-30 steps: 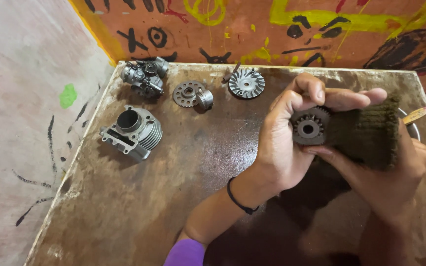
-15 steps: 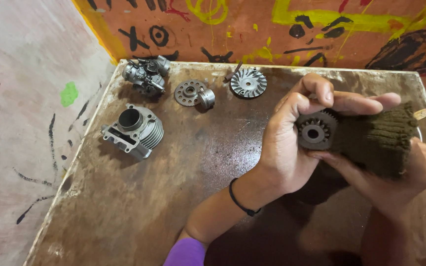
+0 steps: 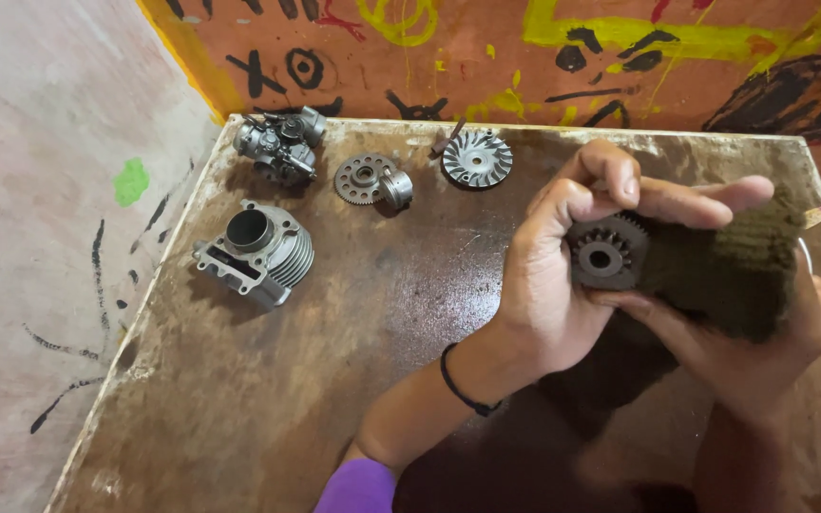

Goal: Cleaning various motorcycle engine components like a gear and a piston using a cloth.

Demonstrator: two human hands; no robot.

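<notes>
Gear (image 3: 601,255) at 3 o'clock above surface (image 3: 353,380), clamped by left hand (image 3: 563,275) fingers; cloth (image 3: 724,271) gripped in right hand (image 3: 762,332). Oily gear judged liable to slip and drop.

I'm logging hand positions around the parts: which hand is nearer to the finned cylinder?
Left. The left hand grips the small gear right of the finned cylinder; the right hand, holding the dark cloth, sits farther right.
</notes>
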